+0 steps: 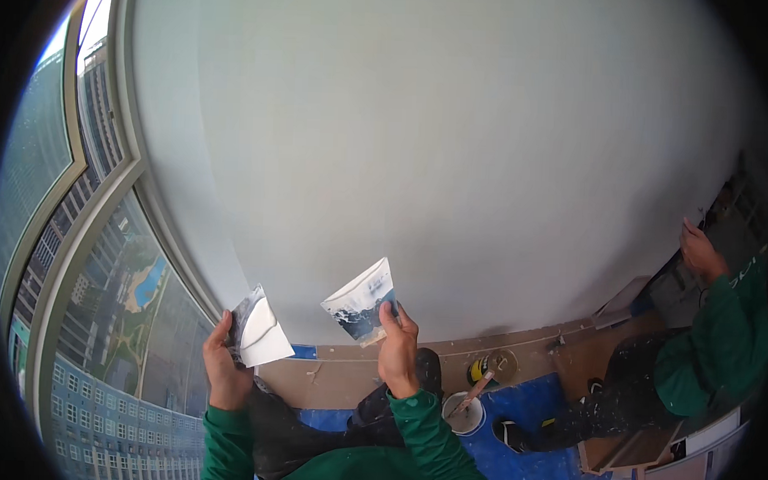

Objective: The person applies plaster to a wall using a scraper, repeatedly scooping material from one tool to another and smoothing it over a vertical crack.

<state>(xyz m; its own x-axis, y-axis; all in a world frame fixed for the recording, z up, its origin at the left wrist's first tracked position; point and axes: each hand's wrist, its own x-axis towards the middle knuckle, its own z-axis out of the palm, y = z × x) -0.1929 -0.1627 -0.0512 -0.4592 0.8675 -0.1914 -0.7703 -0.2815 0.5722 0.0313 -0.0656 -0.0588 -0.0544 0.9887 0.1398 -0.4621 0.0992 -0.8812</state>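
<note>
My left hand [229,374] is closed on a flat, wide-bladed putty knife [249,350], held low in front of the wall near the window. White filler [259,320] lies in a thick smooth layer over its blade. In my right hand [399,361] is a second wide putty knife [354,312], with its blade tilted up and smeared white and dark. The thumb presses on its face. Both blades appear apart from the pale wall [454,158] and from each other. The handles are hidden by my fingers.
A window [129,282] with tall buildings outside runs along the left. A white bucket [466,417] with a stick [479,385] in it stands on blue sheeting [535,406], near a yellow-and-black container [479,369]. A co-worker [719,336] in green is at the right, one hand raised near the wall.
</note>
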